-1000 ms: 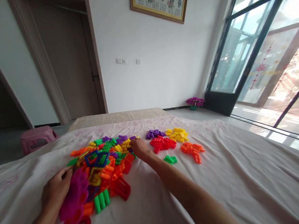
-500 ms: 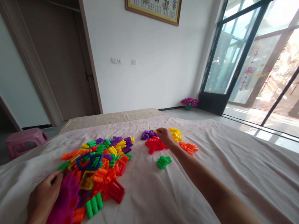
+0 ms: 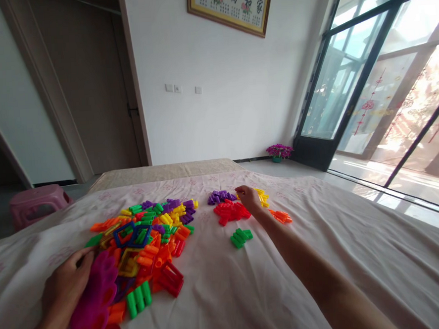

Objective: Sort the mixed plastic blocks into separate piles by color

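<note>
My left hand (image 3: 66, 278) is closed at the near left of a mixed heap of plastic building blocks (image 3: 153, 248), its curled fingers at the edge of a magenta scalloped plastic piece (image 3: 95, 291). Farther off, my right hand (image 3: 248, 196) is closed, fingertips pinched, over the small sorted piles. A bit of yellow shows just under its fingers; whether it is gripped is hard to see. Around it lie purple blocks (image 3: 221, 197), red blocks (image 3: 232, 212), yellow blocks (image 3: 263, 197) partly covered by the hand, and orange blocks (image 3: 281, 216). Green blocks (image 3: 241, 237) lie closer to me.
A pale, wrinkled cloth (image 3: 220, 293) covers the surface under the blocks. Beyond it is a beige-covered surface (image 3: 168, 172). A pink stool (image 3: 39, 203) stands at the left, potted purple flowers (image 3: 279, 152) by the wall, and glass doors (image 3: 378, 90) at the right.
My right hand has shifted slightly right, from beside the purple blocks toward the yellow ones. The yellow at its fingertips now shows lower, beneath them. My left hand stays in place.
</note>
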A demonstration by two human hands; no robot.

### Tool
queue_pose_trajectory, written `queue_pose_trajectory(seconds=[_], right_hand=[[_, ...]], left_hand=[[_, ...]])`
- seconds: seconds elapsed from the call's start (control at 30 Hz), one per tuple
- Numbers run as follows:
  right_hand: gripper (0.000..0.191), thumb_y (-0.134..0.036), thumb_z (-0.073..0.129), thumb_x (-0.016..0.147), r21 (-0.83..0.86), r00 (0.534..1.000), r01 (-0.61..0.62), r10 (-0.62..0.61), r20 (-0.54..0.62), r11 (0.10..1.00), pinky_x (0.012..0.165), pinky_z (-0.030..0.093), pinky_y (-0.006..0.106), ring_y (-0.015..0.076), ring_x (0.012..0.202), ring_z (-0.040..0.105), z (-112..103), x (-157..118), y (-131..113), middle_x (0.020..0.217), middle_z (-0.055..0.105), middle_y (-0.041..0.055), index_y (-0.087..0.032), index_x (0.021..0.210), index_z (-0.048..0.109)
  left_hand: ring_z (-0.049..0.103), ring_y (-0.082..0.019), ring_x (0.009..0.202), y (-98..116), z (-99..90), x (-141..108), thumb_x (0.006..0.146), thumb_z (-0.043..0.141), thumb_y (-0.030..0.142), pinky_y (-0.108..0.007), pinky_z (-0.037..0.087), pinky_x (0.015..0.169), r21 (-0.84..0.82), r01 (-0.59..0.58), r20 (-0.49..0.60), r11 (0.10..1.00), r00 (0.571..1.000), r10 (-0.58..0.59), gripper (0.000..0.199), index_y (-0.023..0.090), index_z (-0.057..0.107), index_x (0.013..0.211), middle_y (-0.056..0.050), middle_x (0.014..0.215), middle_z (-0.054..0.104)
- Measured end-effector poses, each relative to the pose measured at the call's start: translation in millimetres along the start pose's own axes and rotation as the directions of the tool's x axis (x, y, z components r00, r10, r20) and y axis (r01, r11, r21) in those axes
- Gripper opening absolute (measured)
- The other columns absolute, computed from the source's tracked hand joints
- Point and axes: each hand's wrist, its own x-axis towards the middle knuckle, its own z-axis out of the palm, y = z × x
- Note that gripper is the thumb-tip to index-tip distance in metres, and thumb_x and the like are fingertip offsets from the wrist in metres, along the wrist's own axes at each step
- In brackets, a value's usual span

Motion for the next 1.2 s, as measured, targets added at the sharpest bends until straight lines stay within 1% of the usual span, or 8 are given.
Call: queue_pose_trajectory(seconds=[0.07,0.13,0.23,0.43,0.6,0.77,1.07,1.2], right_hand=[[0.025,-0.020,0.060,0.087,0.086,0.974,0.173,-0.184,0.134,0.981,0.085,0.051,0.025,0.0174,0.093,0.070,18,-14,-35,0.100,0.078,0.0019,-0.024,0.103,0.078],[0.023,-0.019,0.062,0.087,0.140,0.891,0.340,-0.366,0.269,0.930,0.086,0.049,0.026,0.0180,0.095,0.069,36,-30,-71,0.102,0.077,0.0014,-0.024,0.102,0.078],[0.023,-0.023,0.062,0.089,0.116,0.801,0.450,-0.457,0.387,0.886,0.083,0.047,0.026,0.0191,0.096,0.067,61,-52,-115,0.105,0.075,0.0032,-0.024,0.105,0.078],[0.039,-0.031,0.064,0.087,-0.121,0.843,0.475,-0.411,0.346,0.872,0.098,0.041,0.037,0.0277,0.123,0.049,105,-54,-151,0.135,0.061,0.0092,-0.025,0.126,0.068],[0.042,-0.038,0.072,0.084,-0.130,0.839,0.474,-0.401,0.368,0.871,0.102,0.037,0.043,0.0308,0.129,0.042,124,-43,-153,0.140,0.058,0.0065,-0.029,0.124,0.068],[0.040,-0.039,0.076,0.080,-0.097,0.842,0.474,-0.419,0.340,0.875,0.099,0.038,0.039,0.0285,0.123,0.046,118,-47,-150,0.126,0.065,0.0068,-0.025,0.117,0.070],[0.040,-0.024,0.075,0.082,-0.118,0.881,0.457,-0.431,0.195,0.882,0.096,0.041,0.034,0.0232,0.115,0.054,64,-36,-113,0.123,0.065,0.0057,-0.024,0.121,0.065],[0.040,-0.029,0.075,0.082,-0.163,0.963,0.241,-0.215,0.160,0.957,0.086,0.044,0.031,0.0221,0.107,0.059,31,-13,-71,0.118,0.067,0.0062,-0.023,0.120,0.066]], left_hand=[[0.071,-0.033,0.095,5,-3.6,-3,0.091,0.034,0.057,-0.037,0.051,0.078,-0.032,0.058,0.038,0.998,0.998,-0.057,0.057,0.022,0.071,0.119,-0.014,0.108,0.076],[0.070,-0.033,0.098,9,-7.0,-6,0.091,0.035,0.056,-0.036,0.051,0.080,-0.052,0.078,0.054,0.996,0.996,-0.075,0.056,0.022,0.070,0.118,-0.014,0.110,0.076],[0.070,-0.033,0.098,14,-10.6,-9,0.090,0.037,0.055,-0.035,0.051,0.080,-0.055,0.082,0.052,0.995,0.996,-0.079,0.055,0.022,0.071,0.118,-0.013,0.109,0.076],[0.071,-0.034,0.095,15,-11.3,-11,0.091,0.036,0.054,-0.038,0.051,0.079,-0.052,0.077,0.039,0.996,0.996,-0.075,0.058,0.021,0.071,0.122,-0.015,0.106,0.076],[0.070,-0.035,0.097,14,-9.4,-10,0.092,0.035,0.054,-0.039,0.051,0.081,-0.076,0.061,0.038,0.995,0.998,-0.058,0.056,0.021,0.070,0.122,-0.016,0.109,0.076],[0.070,-0.034,0.097,13,-9.1,-10,0.093,0.034,0.055,-0.039,0.051,0.079,-0.063,0.065,0.041,0.996,0.997,-0.063,0.058,0.022,0.071,0.123,-0.015,0.110,0.076],[0.068,-0.033,0.102,10,-6.7,-8,0.093,0.032,0.055,-0.036,0.049,0.081,-0.065,0.099,0.081,0.993,0.992,-0.094,0.057,0.023,0.067,0.123,-0.013,0.114,0.075],[0.067,-0.034,0.104,10,-5.9,-7,0.092,0.031,0.057,-0.037,0.048,0.085,-0.056,0.105,0.096,0.993,0.990,-0.100,0.057,0.024,0.067,0.121,-0.014,0.115,0.073]])
